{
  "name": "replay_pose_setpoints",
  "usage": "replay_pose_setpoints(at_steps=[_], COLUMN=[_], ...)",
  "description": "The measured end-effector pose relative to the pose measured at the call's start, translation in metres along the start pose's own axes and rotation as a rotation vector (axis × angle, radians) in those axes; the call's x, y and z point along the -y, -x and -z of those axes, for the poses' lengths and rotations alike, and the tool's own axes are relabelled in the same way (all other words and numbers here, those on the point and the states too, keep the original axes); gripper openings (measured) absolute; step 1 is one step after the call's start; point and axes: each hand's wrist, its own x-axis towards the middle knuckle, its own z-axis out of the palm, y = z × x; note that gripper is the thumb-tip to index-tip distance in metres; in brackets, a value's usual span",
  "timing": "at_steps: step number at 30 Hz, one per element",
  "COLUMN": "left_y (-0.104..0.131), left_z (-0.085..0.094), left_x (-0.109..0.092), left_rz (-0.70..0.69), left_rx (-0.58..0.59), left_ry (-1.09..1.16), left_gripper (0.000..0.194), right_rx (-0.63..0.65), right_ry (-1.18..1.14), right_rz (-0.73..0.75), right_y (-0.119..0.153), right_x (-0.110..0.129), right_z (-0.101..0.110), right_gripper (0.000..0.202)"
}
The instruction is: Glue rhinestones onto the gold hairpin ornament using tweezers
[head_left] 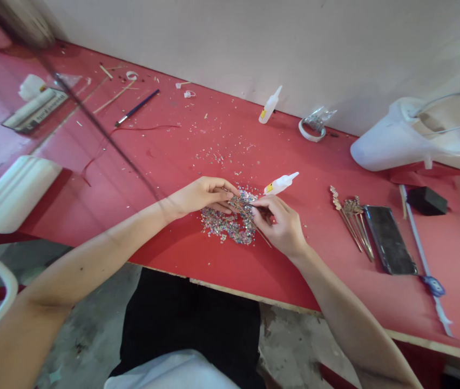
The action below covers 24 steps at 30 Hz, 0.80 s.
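Here's the right hand, pinching tweezers, tips close to the left hand, whose grip I can't make out! Gems lie heaped right beneath both; fine tweezer work, it seems, and the next move calls for steadiness

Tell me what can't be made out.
In the head view:
Tip of the slim dark tool: too small among shiny multicoloured sequins.
Inside of the right hand: hidden by its fingers.
Any print on the nearer white plastic bottle: too small.
Long white casing: cut off by left edge.
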Motion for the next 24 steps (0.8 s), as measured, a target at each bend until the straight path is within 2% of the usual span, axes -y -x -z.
replay_pose_setpoints(at_steps=[24], left_y=[0.0004], left_z=[0.0005], left_x=[0.0003], left_rz=[-0.014], left_rx=[0.007], left_ry=[0.010], left_gripper=[0.012], right_rx=[-0.007], right_ry=[0.009], right_rz=[-0.004], right_y=[-0.0001], right_x=[0.0002], right_z=[-0.0008], right_gripper=[0.011])
